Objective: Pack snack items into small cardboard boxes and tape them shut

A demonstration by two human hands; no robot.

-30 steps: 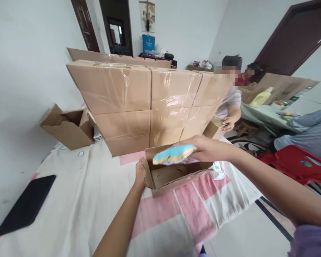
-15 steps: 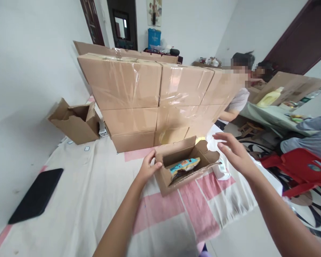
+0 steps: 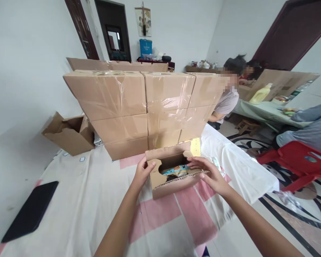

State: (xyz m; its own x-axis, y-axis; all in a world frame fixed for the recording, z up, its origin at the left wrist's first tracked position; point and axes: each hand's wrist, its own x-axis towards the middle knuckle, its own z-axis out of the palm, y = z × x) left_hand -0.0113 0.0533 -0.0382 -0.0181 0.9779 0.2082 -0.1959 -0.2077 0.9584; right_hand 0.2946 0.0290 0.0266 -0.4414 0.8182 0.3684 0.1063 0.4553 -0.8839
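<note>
Near the frame's lower middle, a small carton [image 3: 173, 187] sits on the cloth-covered desk [image 3: 82, 200], a blue-and-yellow packet [image 3: 176, 170] lying inside, contained by its walls. The left hand [image 3: 143, 172] pinches the left end, thumb over the folded-in flap [image 3: 157, 177], fingers outside, presumably to steady it. The right hand [image 3: 211, 173] spreads its fingers loosely over the right end, thumb apart at the near rim, seemingly bracing the opposite side.

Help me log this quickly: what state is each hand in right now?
Left hand: holding the cardboard box by its left end.
Right hand: open, at the box's right end.
</note>
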